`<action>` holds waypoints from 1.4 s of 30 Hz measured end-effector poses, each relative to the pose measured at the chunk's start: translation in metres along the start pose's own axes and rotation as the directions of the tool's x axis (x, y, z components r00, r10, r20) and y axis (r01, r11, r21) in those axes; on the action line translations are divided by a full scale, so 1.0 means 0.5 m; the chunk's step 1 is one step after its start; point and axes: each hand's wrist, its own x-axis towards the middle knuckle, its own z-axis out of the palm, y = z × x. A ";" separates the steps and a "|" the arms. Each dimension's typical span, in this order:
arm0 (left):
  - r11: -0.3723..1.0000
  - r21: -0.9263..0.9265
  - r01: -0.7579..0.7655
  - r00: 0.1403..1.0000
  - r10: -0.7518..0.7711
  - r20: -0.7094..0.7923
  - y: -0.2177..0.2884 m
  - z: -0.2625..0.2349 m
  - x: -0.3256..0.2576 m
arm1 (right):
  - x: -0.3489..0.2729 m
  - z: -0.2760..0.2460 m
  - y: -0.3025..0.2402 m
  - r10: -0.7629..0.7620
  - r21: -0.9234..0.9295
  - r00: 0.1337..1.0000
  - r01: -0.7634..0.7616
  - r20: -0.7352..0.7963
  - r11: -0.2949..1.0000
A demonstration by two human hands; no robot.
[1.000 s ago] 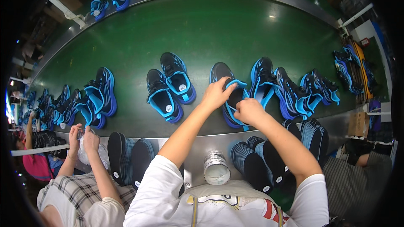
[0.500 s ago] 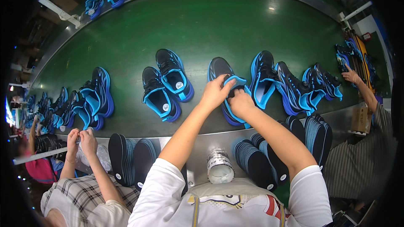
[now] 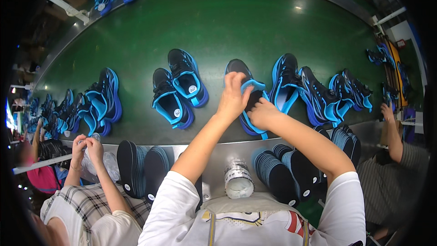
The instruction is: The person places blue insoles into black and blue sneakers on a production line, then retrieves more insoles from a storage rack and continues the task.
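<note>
A black and blue sneaker (image 3: 239,67) rests on the green belt in front of me, toe pointing away. My left hand (image 3: 232,98) is closed over its lacing and tongue, thumb by the opening. My right hand (image 3: 264,115) has curled fingers on the collar at the right side, near the heel; its fingertips are partly hidden. Inside, the sneaker looks dark, and the hands cover much of it. Just right of it stands another sneaker (image 3: 287,75) with a pale interior. On the left, a pair of sneakers (image 3: 174,107) has dark insoles with round white stickers.
Stacks of dark insoles (image 3: 275,177) line the metal edge, with more insoles (image 3: 132,166) at left. A round container (image 3: 239,184) stands before me. Several sneakers (image 3: 316,95) sit further right. Co-workers' hands (image 3: 86,148) are at left, and another co-worker's hand (image 3: 388,111) is at right.
My left hand's fingers have shifted forward over the lacing and loosened from the tongue. My right hand has drawn slightly out toward the collar. The right co-worker's hand has moved lower.
</note>
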 end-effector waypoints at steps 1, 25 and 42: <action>0.999 0.007 -0.042 0.999 0.042 0.018 -0.013 -0.004 -0.009 | -0.030 -0.043 -0.009 -0.042 0.089 0.995 0.034 0.093 0.995; 0.899 0.415 -0.143 0.985 0.170 -0.030 0.042 -0.055 -0.076 | -0.165 0.120 -0.110 0.310 0.453 0.497 0.195 -0.811 0.870; 0.970 -0.001 0.244 0.967 -0.244 0.073 0.050 -0.042 -0.047 | -0.350 0.362 0.236 0.927 0.758 0.241 -0.534 -0.289 0.375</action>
